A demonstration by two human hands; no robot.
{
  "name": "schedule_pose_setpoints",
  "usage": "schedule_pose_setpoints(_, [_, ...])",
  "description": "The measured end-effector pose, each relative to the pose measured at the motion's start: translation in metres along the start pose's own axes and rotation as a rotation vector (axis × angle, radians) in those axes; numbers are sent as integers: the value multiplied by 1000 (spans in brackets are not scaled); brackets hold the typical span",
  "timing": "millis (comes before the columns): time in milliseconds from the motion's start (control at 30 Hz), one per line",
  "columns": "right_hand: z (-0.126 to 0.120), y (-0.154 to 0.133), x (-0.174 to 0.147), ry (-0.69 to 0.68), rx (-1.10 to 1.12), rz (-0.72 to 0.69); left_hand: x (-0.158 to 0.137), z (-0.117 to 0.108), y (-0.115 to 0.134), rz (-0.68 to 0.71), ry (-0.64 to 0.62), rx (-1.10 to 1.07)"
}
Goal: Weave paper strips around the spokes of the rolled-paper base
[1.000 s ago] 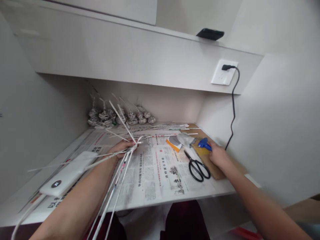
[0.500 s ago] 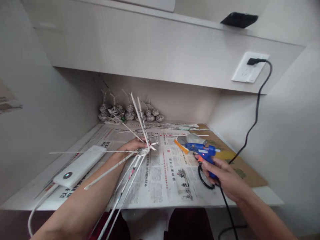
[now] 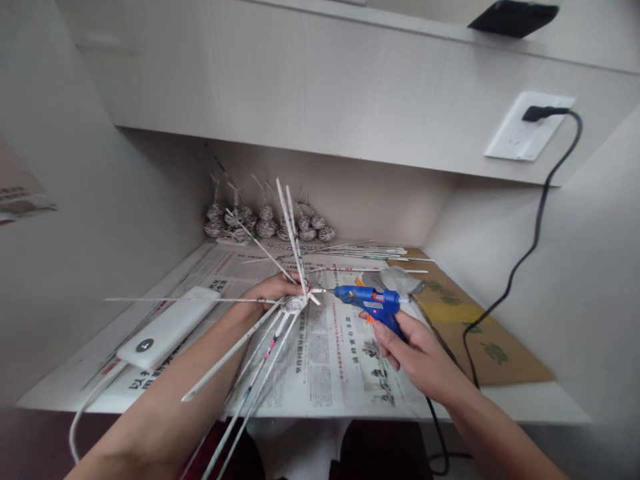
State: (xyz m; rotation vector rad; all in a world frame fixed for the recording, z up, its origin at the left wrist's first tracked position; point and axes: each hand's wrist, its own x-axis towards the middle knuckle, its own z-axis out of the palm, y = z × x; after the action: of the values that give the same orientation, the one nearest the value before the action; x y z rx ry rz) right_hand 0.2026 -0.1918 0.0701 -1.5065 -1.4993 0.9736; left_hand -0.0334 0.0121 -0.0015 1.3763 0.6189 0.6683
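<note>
My left hand (image 3: 275, 289) is closed on a small woven paper base (image 3: 293, 305), from which several long rolled-paper sticks fan out in all directions. Two of the sticks stand nearly upright, and others run down past the table's front edge. In my right hand (image 3: 407, 340) is a blue hot glue gun (image 3: 373, 300), my fingers wrapped round its handle near the orange trigger. Its nozzle points left, at the tip of a short stick end beside the woven base. Whether nozzle and stick touch, I cannot tell.
Newspaper (image 3: 320, 360) and brown cardboard (image 3: 480, 347) cover the table. A white box-like device (image 3: 170, 327) with a cable lies left. Woven gourd shapes (image 3: 267, 223) stand at the back, near loose paper sticks (image 3: 365, 252). A black cord (image 3: 537, 227) hangs from the wall socket (image 3: 525, 127).
My right hand has moved the glue gun left, off its resting spot by the orange strip, up to the woven base. My left hand keeps its hold. The view has shifted slightly.
</note>
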Motion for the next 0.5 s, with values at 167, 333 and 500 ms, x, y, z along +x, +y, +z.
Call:
schedule_pose_setpoints(167, [1,-2,-2,0,-37,-2,4,-3,-3,17,-34,-12])
schedule_pose_setpoints(333, [2,0,-2,12,-116,-29,7,-6,-5,11,-55,3])
schedule_pose_setpoints(500, [2,5,0,-12,-151,-8,6,-3,-6,-31,-17,-7])
